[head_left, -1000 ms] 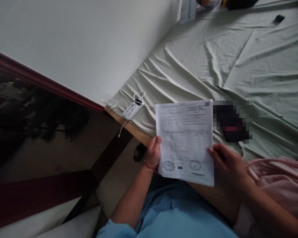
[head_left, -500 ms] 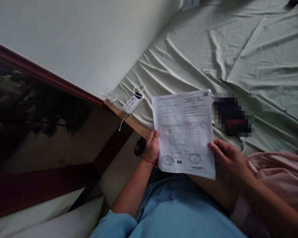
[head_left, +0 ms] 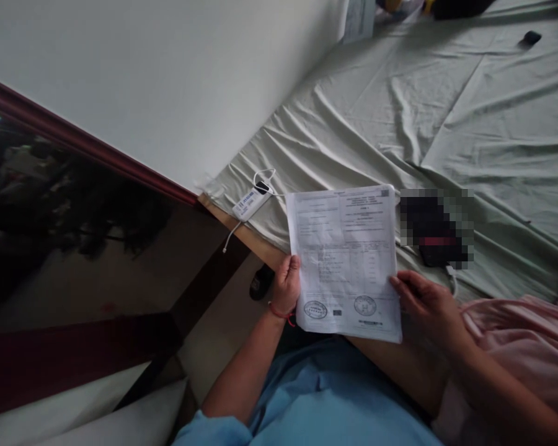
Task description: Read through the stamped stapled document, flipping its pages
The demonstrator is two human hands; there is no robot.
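Observation:
A printed document [head_left: 344,266] with oval stamps near its bottom edge is held up in front of me, over the near edge of the bed. My left hand [head_left: 287,285], with a red string on the wrist, grips its left edge, thumb on top. At the right edge, my right hand [head_left: 428,300] pinches the paper between thumb and fingers. Just beyond the right hand lies a dark phone-like object [head_left: 434,229], partly blurred out, with a white cable plugged into it.
A pale green sheet [head_left: 446,136] with wrinkles covers the bed. On its left corner rests a white power strip [head_left: 251,201] with a cable. Pink cloth [head_left: 516,334] lies at the right. A white wall [head_left: 167,80] and a dark red-framed mirror-like panel [head_left: 74,136] stand left.
The view has tilted slightly upward, so more of the far bed shows and the document sits a little lower in the picture. Both hands keep their hold on it.

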